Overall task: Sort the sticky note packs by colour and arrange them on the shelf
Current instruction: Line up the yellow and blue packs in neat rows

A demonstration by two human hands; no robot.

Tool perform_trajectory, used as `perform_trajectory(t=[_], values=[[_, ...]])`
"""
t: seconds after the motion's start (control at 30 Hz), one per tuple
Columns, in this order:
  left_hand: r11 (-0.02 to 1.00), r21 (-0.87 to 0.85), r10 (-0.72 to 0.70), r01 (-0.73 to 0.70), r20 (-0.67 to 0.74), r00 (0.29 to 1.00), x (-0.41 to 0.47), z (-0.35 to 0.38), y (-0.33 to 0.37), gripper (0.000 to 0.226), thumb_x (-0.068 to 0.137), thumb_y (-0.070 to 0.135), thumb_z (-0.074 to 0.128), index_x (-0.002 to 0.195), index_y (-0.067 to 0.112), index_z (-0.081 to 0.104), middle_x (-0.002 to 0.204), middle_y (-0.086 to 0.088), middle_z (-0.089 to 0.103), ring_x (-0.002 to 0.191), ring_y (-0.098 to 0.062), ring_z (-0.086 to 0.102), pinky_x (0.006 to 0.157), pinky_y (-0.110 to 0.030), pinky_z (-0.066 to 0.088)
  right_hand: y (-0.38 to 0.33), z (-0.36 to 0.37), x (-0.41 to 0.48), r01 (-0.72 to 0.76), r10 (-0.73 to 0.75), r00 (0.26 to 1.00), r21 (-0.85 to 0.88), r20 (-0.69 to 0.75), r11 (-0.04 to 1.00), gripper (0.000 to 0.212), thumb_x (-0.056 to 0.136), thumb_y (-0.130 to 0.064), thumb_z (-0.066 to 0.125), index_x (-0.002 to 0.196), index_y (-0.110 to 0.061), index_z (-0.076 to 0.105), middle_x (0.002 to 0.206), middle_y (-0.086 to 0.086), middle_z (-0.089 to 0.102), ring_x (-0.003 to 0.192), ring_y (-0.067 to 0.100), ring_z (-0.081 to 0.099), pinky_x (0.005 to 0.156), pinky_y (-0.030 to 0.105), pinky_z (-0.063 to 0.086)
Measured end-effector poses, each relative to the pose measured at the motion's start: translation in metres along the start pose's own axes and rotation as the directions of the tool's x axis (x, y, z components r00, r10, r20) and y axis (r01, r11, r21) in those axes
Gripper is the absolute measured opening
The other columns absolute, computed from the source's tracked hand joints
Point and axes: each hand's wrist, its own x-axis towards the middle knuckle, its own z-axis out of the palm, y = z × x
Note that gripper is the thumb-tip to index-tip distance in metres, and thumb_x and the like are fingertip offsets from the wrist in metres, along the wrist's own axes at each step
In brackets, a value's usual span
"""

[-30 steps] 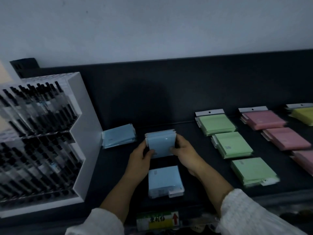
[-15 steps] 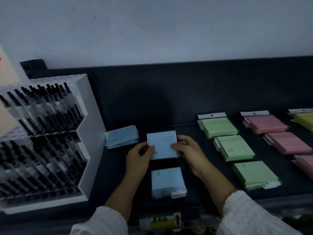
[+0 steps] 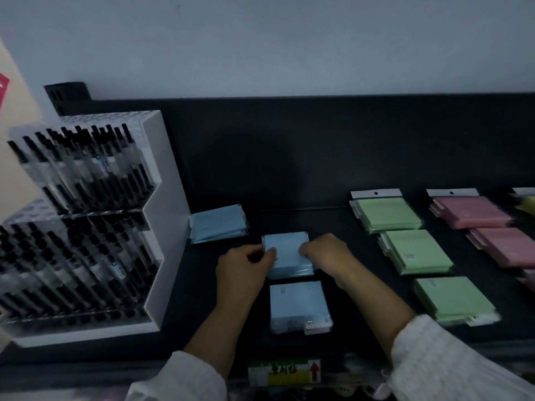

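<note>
A: Head cam, big to small: shelf (image 3: 202, 314), pen rack (image 3: 162, 198) at left, green row (image 3: 417, 250) and pink row (image 3: 474, 211) at right, already sorted.
B: Blue?
A: Mid stack (image 3: 288, 256) lies flat now, just behind front stack (image 3: 298, 305). A sec ago it was tipped up. Third stack (image 3: 217, 222) sits back-left by the rack.
B: Hands?
A: Left hand (image 3: 240, 270) and right hand (image 3: 327, 254) pinch mid stack's sides, fingers curled. Looks set down, so blue col. is nearly done, imo.

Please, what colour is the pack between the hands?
Light blue; the square sticky note pack shows best in the head view.
</note>
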Motion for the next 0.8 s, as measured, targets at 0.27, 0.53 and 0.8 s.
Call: perform_trajectory(t=[0.27,0.53,0.8], values=[[0.986,0.158,-0.058,0.043,0.095,0.994,0.003,-0.005,0.002,0.038,0.076,0.046,0.070,0.103,0.019,0.071,0.105,0.004,0.070,0.089,-0.009,0.063,0.072,-0.017,0.046,-0.003,-0.003,0.001,0.015,0.005,0.998,-0.290,0.070,0.957,0.022,0.085,-0.020,0.045,0.065,-0.012,0.049,0.085,0.009,0.061,0.078,0.022,0.058,0.050,0.022,0.039],[0.883,0.453,0.001,-0.120,0.255,0.967,0.001,-0.011,0.017,0.042,0.088,0.051,0.049,0.069,0.015,0.058,0.071,0.003,0.061,0.064,-0.011,0.056,0.057,-0.028,0.048,-0.005,-0.007,-0.006,0.104,-0.082,0.994,-0.354,0.078,0.930,0.034,0.090,-0.033,0.050,0.061,-0.016,0.043,0.080,0.004,0.056,0.082,0.022,0.056,0.058,0.025,0.041],[0.771,0.586,0.226,-0.249,0.115,0.967,0.048,-0.038,0.006,0.023,0.095,0.017,0.040,0.105,0.005,0.057,0.107,-0.011,0.062,0.096,-0.024,0.057,0.079,-0.033,0.047,-0.054,-0.007,-0.008,0.360,-0.401,0.916,-0.464,0.012,0.809,0.049,0.094,-0.034,0.048,0.133,-0.005,0.043,0.135,0.012,0.040,0.123,0.026,0.042,0.100,0.037,0.042]])
